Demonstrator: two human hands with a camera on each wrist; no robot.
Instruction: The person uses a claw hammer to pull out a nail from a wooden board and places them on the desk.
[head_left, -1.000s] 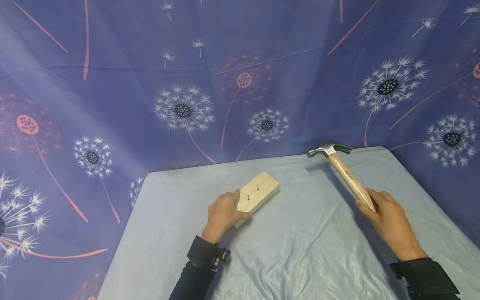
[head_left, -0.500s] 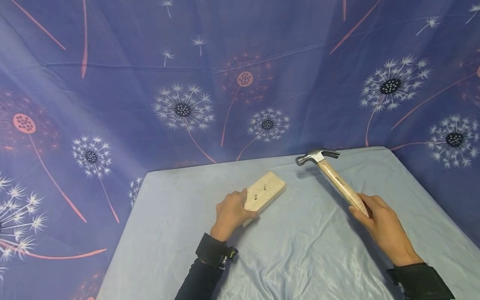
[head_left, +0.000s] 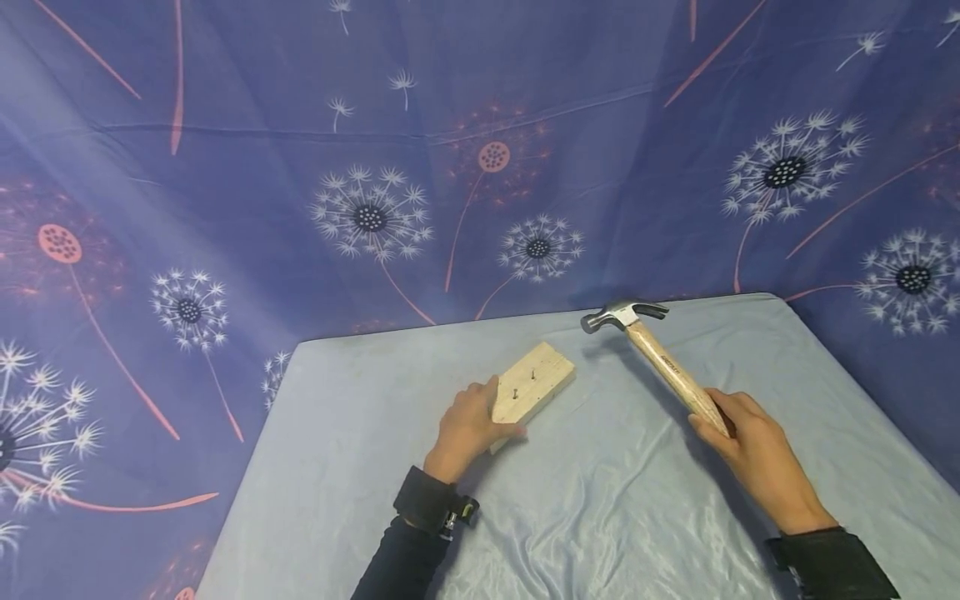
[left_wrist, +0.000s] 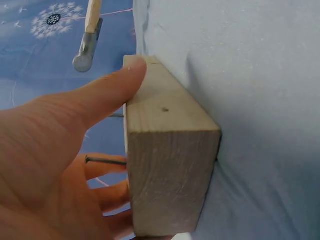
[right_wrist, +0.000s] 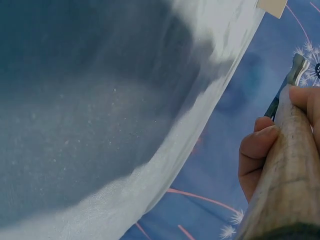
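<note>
A pale wooden block [head_left: 536, 383] lies on the cloth-covered table, with two nails standing up from its top face. My left hand [head_left: 467, 423] grips the block's near end, thumb along one side and fingers round the other. In the left wrist view one nail [left_wrist: 106, 160] sticks out of the block [left_wrist: 170, 175] beside the fingers. My right hand [head_left: 757, 454] holds a claw hammer [head_left: 675, 375] by the end of its wooden handle. The steel head [head_left: 622, 316] hangs above the cloth, right of and beyond the block, striking face toward the left.
A light blue satin cloth [head_left: 600, 517], wrinkled near the front, covers the table. Behind and at both sides hangs a purple-blue dandelion-print curtain [head_left: 450, 208], close to the table's back edge. Dark bands [head_left: 427, 500] wrap both wrists.
My left hand and the block have shifted a little to the right. The hammer in my right hand has moved left and slightly lower, its head nearer the block.
</note>
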